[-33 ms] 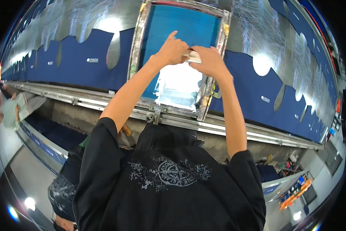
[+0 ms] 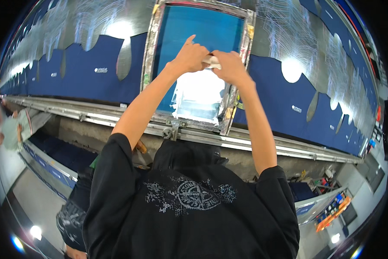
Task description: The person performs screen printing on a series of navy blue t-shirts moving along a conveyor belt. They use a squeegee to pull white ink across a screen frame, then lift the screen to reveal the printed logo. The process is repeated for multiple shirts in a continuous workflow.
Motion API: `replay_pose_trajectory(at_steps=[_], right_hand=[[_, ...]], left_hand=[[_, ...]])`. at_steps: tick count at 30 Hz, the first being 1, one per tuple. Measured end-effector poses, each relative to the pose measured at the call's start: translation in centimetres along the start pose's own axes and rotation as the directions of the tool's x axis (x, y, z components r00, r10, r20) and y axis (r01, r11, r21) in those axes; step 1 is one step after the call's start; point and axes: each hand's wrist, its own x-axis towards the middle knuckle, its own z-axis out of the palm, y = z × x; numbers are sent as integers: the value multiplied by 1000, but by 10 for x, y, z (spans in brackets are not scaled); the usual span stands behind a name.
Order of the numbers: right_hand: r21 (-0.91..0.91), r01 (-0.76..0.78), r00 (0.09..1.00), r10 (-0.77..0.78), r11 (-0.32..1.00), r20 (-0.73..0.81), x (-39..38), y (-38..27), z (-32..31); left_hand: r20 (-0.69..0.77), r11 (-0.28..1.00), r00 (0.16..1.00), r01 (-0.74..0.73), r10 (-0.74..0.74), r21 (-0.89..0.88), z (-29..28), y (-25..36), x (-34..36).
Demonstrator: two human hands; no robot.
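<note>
Two-handed grip over a framed screen. The left hand (image 2: 191, 56) is curled on the left end of a pale bar (image 2: 212, 61), with one digit sticking out toward the far side; the right hand (image 2: 230, 67) is wrapped over the bar's right end. Both hands grasp it, though the fingers hide most of its length, and whether its underside touches the screen cannot be told. The bar lies inside the paint-crusted frame (image 2: 149, 52), at the far edge of a ragged white layer (image 2: 200, 88) that spreads toward the person over the near part of the blue mesh (image 2: 202, 26). The white is glaring at its middle and thinner, greyish, near its close edge.

Change from the preceding view is slight: frame, cloth and hands all sit a little farther left — together, which suggests a small turn of the head-worn camera more than a move of the screen. The grip is the same, and the outline of the white layer shows no clear difference. For the work in hand this indicates, as a judgement, no visible advance between the two views.

Surroundings: navy cloth pieces (image 2: 101, 86) lie on the grey table (image 2: 280, 26) on either side of the frame; a metal rail (image 2: 280, 149) runs along the near edge — a co-worker in pale green (image 2: 16, 129) is at far left.
</note>
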Motion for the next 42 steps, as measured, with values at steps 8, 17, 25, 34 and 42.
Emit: replay_pose_trajectory(at_steps=[8,17,25,34,42], right_hand=[[38,-88,991,91,995,-96,-123,-71,94],[-10,-102,975,98,995,-200,-27,-11,43],[271,-154,930,232,950,-285,-143,-61,49],[909,-387,539,838,158,83,-111,38,32],[766,-197,334,777,612,-534,-36,-55,86]], left_hand=[[-102,972,994,12,-37,-234,54,78,-137],[108,1000,994,-12,15,-27,3,20,-24],[290,958,954,155,-81,-243,24,72,-113],[-219,990,974,35,-64,-134,29,52,-80],[-257,977,956,95,-143,-189,6,46,-234]])
